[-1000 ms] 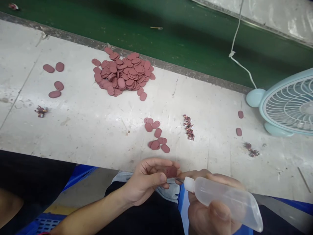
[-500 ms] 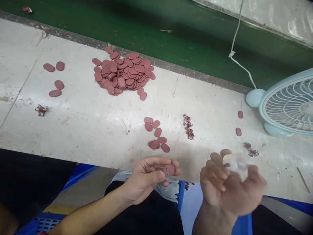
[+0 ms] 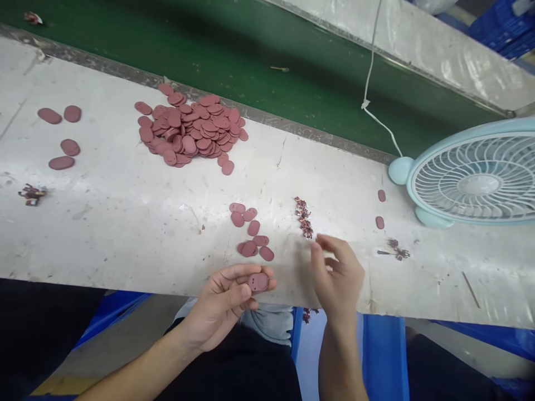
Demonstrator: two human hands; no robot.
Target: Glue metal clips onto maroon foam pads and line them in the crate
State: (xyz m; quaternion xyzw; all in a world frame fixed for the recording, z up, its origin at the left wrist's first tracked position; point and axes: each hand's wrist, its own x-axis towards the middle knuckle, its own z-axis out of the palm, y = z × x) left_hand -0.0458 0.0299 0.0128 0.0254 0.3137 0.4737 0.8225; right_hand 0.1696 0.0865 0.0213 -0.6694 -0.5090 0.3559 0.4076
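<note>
Near the table's front edge, my left hand [image 3: 228,303] holds a reddish oval piece [image 3: 258,282] between thumb and fingers, its recessed round face turned up. To its right, my right hand [image 3: 337,273] hovers by the lower end of a row of small dark-and-red parts [image 3: 304,217]. The thumb and index finger are apart, and nothing shows between them. A loose group of oval pieces [image 3: 253,228] lies just above my left hand.
A large heap of oval pieces [image 3: 190,128] lies near the back edge. A light-blue fan [image 3: 478,181] stands at the right, its white cable [image 3: 368,83] crossing the green strip [image 3: 234,50]. More small parts [image 3: 32,194] lie at the far left.
My right hand has moved left and turned, coming close to the row of small parts; the blurred whitish thing at its fingers no longer shows. My left hand still holds the oval piece. The view has shifted.
</note>
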